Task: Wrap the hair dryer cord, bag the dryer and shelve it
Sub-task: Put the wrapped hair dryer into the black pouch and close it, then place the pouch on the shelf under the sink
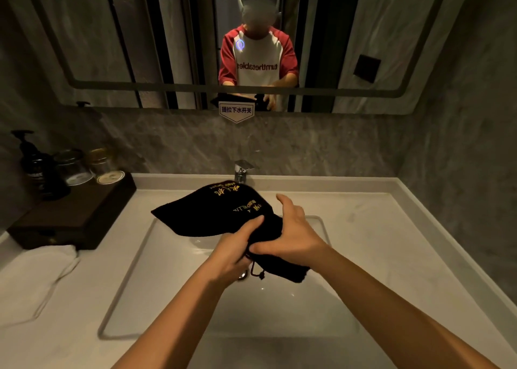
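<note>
Both hands hold the black bag [218, 212] above the sink [279, 312]: left hand [235, 249] gripping its mouth (drawstring dangling), right hand [293, 234] pressing the neck, fingers partly open, probably to cinch it.

Bathroom: sink [179, 256], faucet [242, 171], mirror [140, 32] (hotel-style toiletries [42, 170]).

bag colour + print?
Black bag with gold lettering, seen in the head view, the only one.
</note>
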